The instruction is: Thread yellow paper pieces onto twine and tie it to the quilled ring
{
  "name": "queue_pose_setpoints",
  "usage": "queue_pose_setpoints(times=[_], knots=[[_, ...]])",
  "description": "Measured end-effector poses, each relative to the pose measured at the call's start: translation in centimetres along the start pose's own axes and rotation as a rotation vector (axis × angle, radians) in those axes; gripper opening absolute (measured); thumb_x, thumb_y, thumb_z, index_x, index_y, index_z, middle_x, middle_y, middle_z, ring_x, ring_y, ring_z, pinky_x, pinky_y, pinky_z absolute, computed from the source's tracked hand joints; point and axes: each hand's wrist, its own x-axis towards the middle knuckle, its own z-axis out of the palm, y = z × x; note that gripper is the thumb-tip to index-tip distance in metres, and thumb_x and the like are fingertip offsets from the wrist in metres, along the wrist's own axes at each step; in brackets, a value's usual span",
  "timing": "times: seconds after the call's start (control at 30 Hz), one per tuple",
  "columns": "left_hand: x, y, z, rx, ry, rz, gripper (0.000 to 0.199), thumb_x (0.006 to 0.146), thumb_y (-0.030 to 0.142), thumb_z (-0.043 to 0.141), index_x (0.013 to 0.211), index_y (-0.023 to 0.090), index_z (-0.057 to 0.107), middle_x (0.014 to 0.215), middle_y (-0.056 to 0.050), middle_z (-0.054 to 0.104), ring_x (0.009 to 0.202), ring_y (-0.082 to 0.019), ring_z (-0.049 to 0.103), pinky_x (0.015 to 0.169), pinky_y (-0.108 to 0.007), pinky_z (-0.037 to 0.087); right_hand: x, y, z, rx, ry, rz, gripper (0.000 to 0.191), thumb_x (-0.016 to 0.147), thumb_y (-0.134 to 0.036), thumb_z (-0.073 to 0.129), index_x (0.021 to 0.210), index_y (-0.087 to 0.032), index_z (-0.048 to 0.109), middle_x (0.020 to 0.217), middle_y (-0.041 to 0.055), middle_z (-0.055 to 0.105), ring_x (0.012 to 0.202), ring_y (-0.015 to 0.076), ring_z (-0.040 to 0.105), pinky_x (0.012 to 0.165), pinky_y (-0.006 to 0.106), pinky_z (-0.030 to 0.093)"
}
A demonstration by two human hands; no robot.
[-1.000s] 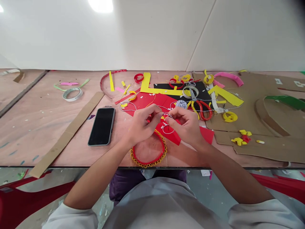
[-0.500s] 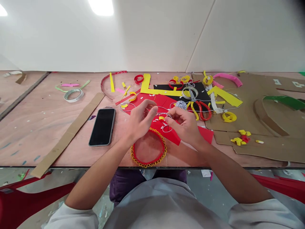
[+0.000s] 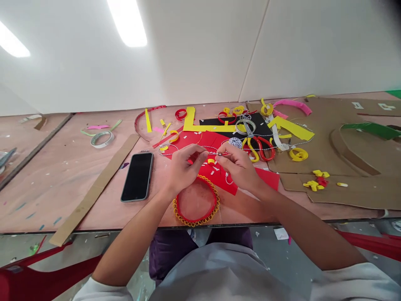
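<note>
A thin, twisted black-and-white string (image 3: 213, 152) is being held above the red paper (image 3: 219, 184), in front of the person's body. A short stretch is being drawn nearly level between the two hands, its dark and pale strands being wound around each other in a fine striped pattern. Its end on the left is being pinched by the left hand (image 3: 188, 165), the thumb and index finger being pressed together at the tips and the other fingers being curled inward. By the right hand (image 3: 239, 165), almost closed too, the string is being gripped between thumb and index finger, where a small dark spot is showing; whether a knot is being formed there cannot be told. How the string is being threaded behind the fingers is being hidden by them.

A slack loop of similar string is being laid on the red paper, just below the right hand. Beyond that hand, a striped ball of string (image 3: 234, 143) is being partly covered by its fingers. Beneath the held stretch, a small yellow paper curl (image 3: 211, 161) is being seen on the red paper. Nearer the body, a red ring edged with small yellow coils (image 3: 196, 223) is being partly overlapped by the left hand.
</note>
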Motion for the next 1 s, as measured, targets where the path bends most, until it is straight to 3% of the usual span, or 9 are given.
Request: queue_pose_setpoints(times=[0.23,0.47,0.8,1.0], knots=[[0.3,-0.5,-0.2,-0.081,0.075,-0.041,0.022,0.095,0.035,0.066,0.08,0.019,0.066,0.073,0.0,0.065,0.066,-0.01,0.058,0.06,-0.024,0.046,0.1,-0.3,-0.2,-0.005,0.041,0.04,0.024,0.096,-0.041,0.059,0.083,-0.022,0.051,0.057,-0.0081,0.04,0.047,0.0075,0.034,0.043,0.022,0.023],[0.4,-0.7,-0.2,-0.13,0.077,-0.004,0.012,0.09,0.028,0.069,0.083,0.018,0.065,0.079,-0.001,0.067,0.07,-0.01,0.057,0.061,-0.023,0.046,0.2,-0.4,-0.1,-0.127,0.052,0.035,0.03,0.091,-0.048,0.068,0.088,-0.019,0.062,0.066,-0.0031,0.052,0.051,0.0083,0.038,0.046,0.024,0.025],[0.6,-1.6,-0.2,-0.275,0.083,-0.041,0.01,0.086,0.025,0.072,0.083,0.019,0.065,0.077,0.0,0.062,0.066,-0.009,0.052,0.056,-0.025,0.041,0.2,-0.6,-0.2,-0.197,-0.025,0.087,0.038,0.089,-0.056,0.067,0.089,-0.018,0.064,0.069,-0.0011,0.054,0.051,0.0072,0.031,0.047,0.025,0.02],[0.6,-1.4,-0.2,-0.324,0.086,-0.053,0.01,0.084,0.022,0.072,0.08,0.02,0.064,0.075,0.0,0.06,0.063,-0.01,0.052,0.054,-0.025,0.041,0.2,-1.0,-0.1,-0.19,-0.055,0.129,0.037,0.088,-0.055,0.067,0.089,-0.019,0.064,0.058,-0.0056,0.04,0.049,0.0078,0.027,0.048,0.026,0.017]])
